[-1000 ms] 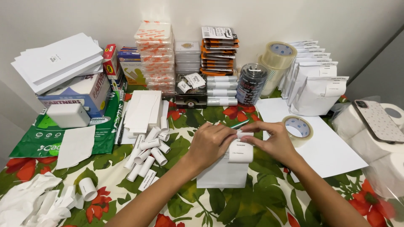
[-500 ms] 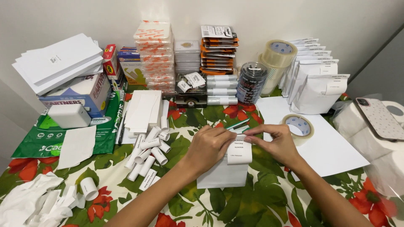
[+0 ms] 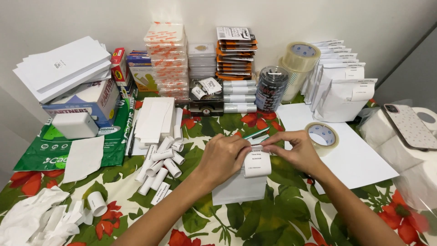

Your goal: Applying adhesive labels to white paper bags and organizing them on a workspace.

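Item one: my left hand [image 3: 224, 156], fingers curled, pinching the top edge of a small white printed label slip [image 3: 257, 164] over the middle of the table. My right hand [image 3: 296, 151] meets it from the other side, thumb and forefinger closed on the same top edge. The fingertips of both hands crowd together there, so I cannot tell exactly how the slip's upper end is folded or stuck.

Item two: a white paper packet [image 3: 238, 189], lying flat on the green floral tablecloth with red flowers [image 3: 282, 218], directly under the slip. My left wrist hides its upper left corner.

Item three: a teal pen [image 3: 256, 133], just behind my knuckles, only its far half visible.

Item four: a roll of clear packing tape [image 3: 322, 137], lying flat on a white sheet of paper [image 3: 359, 159], just beside my right hand.

Item five: a heap of small rolled white paper tubes [image 3: 160, 164], left of my left hand, near but apart.

Item six: crumpled white paper scraps [image 3: 34, 221] at the near left corner, cut off by the frame edge.

Item seven: a phone in a speckled pale case [image 3: 409, 125], resting on white plastic-wrapped rolls [image 3: 409, 159] at the right edge, partly out of frame.

Item eight: rear row of stacked white envelopes [image 3: 61, 68], boxes and packets against the wall; contents too small to make out.
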